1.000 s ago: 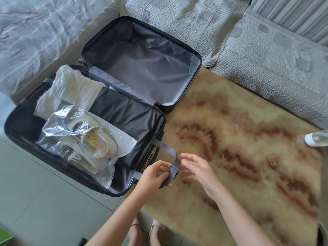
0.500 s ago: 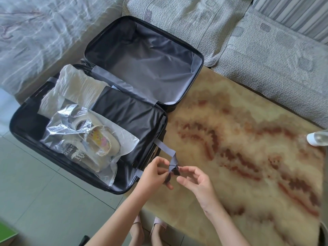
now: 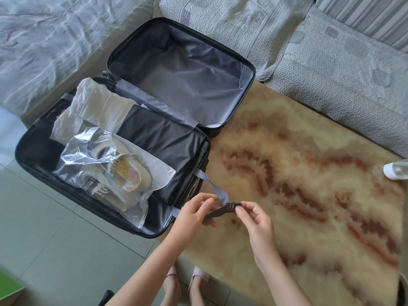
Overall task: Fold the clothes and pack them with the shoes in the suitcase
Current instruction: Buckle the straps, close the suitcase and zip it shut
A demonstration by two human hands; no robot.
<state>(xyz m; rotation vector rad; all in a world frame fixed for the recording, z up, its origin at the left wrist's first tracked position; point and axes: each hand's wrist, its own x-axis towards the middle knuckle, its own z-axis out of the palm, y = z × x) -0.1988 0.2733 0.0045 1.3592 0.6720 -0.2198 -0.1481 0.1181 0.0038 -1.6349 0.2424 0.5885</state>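
Suitcase (image 3: 88, 204): lies open at the left of the frame, lid toward upper centre.
Inside: shoes (image 3: 123, 173) in a clear bag at the front, white folded garment (image 3: 99, 107) behind them, black folded garment (image 3: 163, 149) to their right.
Strap (image 3: 215, 188): grey, runs from the case's right edge to a black buckle (image 3: 223, 209) at lower centre.
Hands: left hand (image 3: 192, 215) pinches the buckle's left end, right hand (image 3: 256, 224) its right end.
Counter (image 3: 309, 195): marbled, beneath the hands.

Bottle (image 3: 395, 171) cut off at R edge; green item (image 3: 8, 288) btm-L cropped; shoe bag (image 3: 159, 171) print unreadable.
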